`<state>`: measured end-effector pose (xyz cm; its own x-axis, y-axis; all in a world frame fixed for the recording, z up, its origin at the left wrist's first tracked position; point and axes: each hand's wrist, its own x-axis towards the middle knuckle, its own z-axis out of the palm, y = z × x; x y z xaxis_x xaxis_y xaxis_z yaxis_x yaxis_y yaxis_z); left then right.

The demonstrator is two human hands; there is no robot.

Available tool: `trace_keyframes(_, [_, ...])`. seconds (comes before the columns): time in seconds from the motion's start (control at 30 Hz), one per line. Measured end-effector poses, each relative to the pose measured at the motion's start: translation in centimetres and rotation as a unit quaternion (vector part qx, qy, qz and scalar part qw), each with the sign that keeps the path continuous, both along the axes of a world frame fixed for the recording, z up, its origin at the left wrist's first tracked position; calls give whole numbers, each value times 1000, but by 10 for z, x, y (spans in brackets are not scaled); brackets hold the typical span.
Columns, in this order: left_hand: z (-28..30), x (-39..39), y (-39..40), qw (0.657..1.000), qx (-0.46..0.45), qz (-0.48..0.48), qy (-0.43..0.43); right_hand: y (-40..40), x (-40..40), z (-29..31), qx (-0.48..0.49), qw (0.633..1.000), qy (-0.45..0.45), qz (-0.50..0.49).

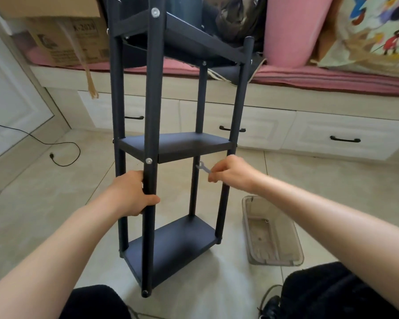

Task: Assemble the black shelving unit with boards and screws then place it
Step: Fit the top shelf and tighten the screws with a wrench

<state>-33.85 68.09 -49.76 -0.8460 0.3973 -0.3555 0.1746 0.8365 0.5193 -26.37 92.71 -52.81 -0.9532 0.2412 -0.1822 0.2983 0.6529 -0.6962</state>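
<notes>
The black shelving unit (177, 143) stands upright on the tiled floor in front of me, with three boards fixed between four black poles. Silver screw heads show on the near pole at the top and middle boards. My left hand (131, 192) grips the near front pole just below the middle board. My right hand (230, 172) is by the right front pole under the middle board and pinches a small silver wrench (203, 168), whose open end points left toward the rear pole.
A clear plastic tray (272, 231) lies on the floor right of the unit. Behind stands a bench with drawers (309, 134), pink cushion, cardboard box (67, 35) and pink roll (290, 31). A black cable (62, 157) lies at left. My knees are at the bottom.
</notes>
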Motion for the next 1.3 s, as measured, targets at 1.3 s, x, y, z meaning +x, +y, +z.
trace_keyframes(1.3, [-22, -30, -25, 987, -14, 121, 104, 56, -4, 39, -156, 968, 57, -188])
